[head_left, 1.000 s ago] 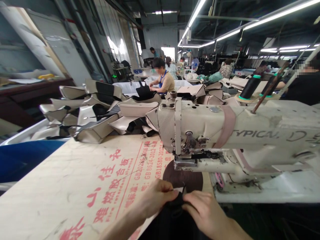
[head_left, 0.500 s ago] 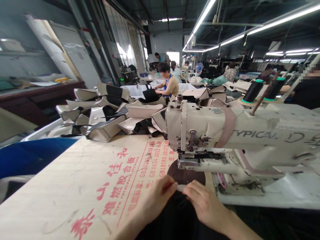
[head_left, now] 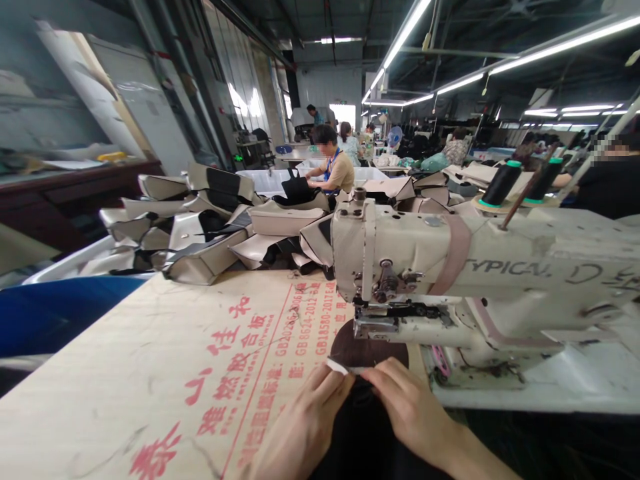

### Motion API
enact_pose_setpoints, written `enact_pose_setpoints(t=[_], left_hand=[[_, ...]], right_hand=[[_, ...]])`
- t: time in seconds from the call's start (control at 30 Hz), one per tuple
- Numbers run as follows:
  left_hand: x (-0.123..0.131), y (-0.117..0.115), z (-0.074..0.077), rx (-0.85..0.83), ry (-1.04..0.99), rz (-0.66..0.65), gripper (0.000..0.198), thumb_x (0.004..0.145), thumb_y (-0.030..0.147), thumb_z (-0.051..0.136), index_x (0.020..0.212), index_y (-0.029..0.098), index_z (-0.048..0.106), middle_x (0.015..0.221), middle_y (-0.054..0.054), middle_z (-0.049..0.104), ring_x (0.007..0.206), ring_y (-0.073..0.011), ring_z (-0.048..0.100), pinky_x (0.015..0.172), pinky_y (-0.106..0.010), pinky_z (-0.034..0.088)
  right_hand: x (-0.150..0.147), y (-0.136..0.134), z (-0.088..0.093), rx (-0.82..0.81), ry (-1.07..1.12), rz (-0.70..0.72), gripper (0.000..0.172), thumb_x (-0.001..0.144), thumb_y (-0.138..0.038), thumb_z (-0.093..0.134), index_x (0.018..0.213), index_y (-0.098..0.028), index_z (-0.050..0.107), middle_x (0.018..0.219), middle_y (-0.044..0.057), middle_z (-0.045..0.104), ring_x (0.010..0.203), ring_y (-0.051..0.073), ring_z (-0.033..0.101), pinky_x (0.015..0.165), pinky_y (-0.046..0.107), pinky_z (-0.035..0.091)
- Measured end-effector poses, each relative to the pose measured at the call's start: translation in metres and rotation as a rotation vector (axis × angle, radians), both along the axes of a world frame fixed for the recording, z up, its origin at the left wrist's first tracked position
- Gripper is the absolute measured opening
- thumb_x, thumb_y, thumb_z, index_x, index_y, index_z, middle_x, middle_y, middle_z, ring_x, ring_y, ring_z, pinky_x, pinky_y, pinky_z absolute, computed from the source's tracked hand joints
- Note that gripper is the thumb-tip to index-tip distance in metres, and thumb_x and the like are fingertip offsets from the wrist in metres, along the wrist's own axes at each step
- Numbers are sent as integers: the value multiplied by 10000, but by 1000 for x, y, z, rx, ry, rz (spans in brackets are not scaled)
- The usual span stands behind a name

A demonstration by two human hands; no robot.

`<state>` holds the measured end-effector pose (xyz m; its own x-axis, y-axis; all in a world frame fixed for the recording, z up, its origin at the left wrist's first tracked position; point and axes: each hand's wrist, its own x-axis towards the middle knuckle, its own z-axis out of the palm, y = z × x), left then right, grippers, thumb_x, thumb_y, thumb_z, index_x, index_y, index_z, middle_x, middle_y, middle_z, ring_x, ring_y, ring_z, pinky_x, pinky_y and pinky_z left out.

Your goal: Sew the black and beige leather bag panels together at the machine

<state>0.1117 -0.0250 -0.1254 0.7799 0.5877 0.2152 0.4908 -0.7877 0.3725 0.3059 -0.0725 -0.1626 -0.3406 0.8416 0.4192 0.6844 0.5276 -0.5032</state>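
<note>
Close in front of me, my left hand (head_left: 317, 403) pinches a small white strip (head_left: 338, 365), whose pale end sticks out past the fingertips. The thumb and fingers of my right hand (head_left: 407, 403) are closed on the other, greyer end of this strip. Exactly what material it is, I cannot tell. Just behind my fingertips, a dark brown rounded piece (head_left: 370, 345) lies at the table's edge, partly under the arm of the sewing machine (head_left: 395, 253). Black material below my hands is too dark to make out.
A plywood tabletop (head_left: 165, 353) with red printing extends to the left. Behind it are heaped beige and black sewn pieces (head_left: 210, 257). Black thread spools (head_left: 501, 183) stand behind the machine. A blue bin (head_left: 65, 313) is at far left. A co-worker (head_left: 340, 170) sits beyond the heap.
My left hand has turned and dropped slightly, so the strip's white end now shows above its fingers. My right hand stays nearly in place. The view has shifted slightly.
</note>
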Motion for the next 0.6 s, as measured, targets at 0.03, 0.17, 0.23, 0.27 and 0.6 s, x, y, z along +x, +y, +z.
enact_pose_setpoints(t=[0.03, 0.17, 0.23, 0.27, 0.6], left_hand=[[1, 2, 1, -13, -3, -14, 452, 774, 7, 349, 1109, 228, 556, 978, -35, 606, 938, -176, 544, 875, -307, 476], [1, 13, 5, -120, 8, -56, 323, 857, 79, 322, 889, 200, 620, 871, -39, 601, 830, -154, 548, 741, -246, 480], [3, 18, 8, -190, -12, -61, 296, 870, 118, 346, 889, 204, 629, 871, -37, 602, 832, -148, 551, 748, -236, 475], [5, 20, 9, -224, -32, -57, 283, 872, 134, 363, 914, 211, 632, 877, -34, 604, 840, -145, 555, 760, -233, 475], [-33, 12, -15, -453, -120, 116, 360, 875, 327, 460, 1232, 341, 509, 1268, 7, 540, 1162, -170, 501, 975, -300, 428]], right_hand=[[1, 0, 1, 12, -42, 9, 319, 895, -59, 319, 1166, -154, 459, 969, 62, 533, 901, 168, 487, 821, 327, 461], [3, 2, 3, 90, -167, 24, 299, 877, -44, 333, 1111, -127, 501, 901, 62, 539, 836, 165, 491, 801, 319, 472], [3, 3, 2, 105, -180, 24, 276, 869, -38, 338, 1066, -116, 516, 892, 66, 542, 824, 165, 487, 798, 318, 471], [3, 3, 1, 103, -179, 18, 266, 869, -38, 337, 1045, -116, 521, 887, 67, 542, 818, 166, 484, 781, 315, 472], [4, 2, -3, 2, -109, 38, 235, 904, -74, 304, 979, -142, 517, 855, 52, 526, 806, 166, 481, 712, 311, 445]])
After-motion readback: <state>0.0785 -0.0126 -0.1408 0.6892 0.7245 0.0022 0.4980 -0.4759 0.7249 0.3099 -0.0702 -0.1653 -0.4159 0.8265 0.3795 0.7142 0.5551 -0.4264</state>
